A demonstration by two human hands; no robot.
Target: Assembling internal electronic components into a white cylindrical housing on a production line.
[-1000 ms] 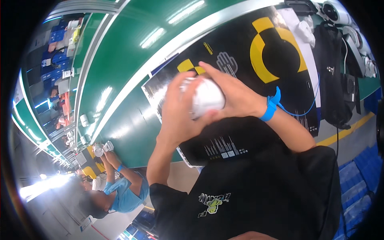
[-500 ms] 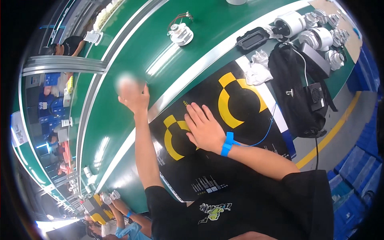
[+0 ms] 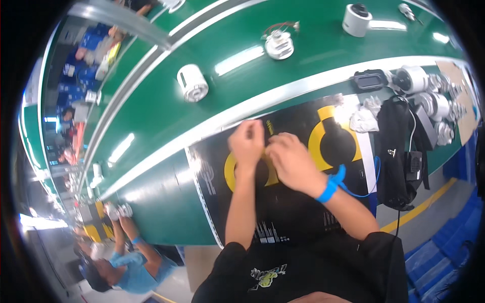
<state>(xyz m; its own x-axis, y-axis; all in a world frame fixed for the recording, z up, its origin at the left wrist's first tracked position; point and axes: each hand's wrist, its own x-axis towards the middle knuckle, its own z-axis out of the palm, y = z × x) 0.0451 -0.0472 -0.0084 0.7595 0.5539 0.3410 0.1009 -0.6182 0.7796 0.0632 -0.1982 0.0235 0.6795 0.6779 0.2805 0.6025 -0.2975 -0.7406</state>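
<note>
Both hands (image 3: 246, 144) (image 3: 292, 161) are over a black mat (image 3: 295, 208).

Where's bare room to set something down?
The worktop left of the black mat, up to the silver rail; beyond that, the green surface between white cylinder and wired part. Crowded: right of the mat, with black bag and white parts; the mat, under left hand and right hand.

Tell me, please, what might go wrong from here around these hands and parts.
The blue cord from the right hand's wristband runs close by the black bag, so it might snag if that hand reaches away.
The wires sticking up from the white unit could catch if brushed.
The white cylinder looks round-sided, so a knock might set it rolling.
</note>
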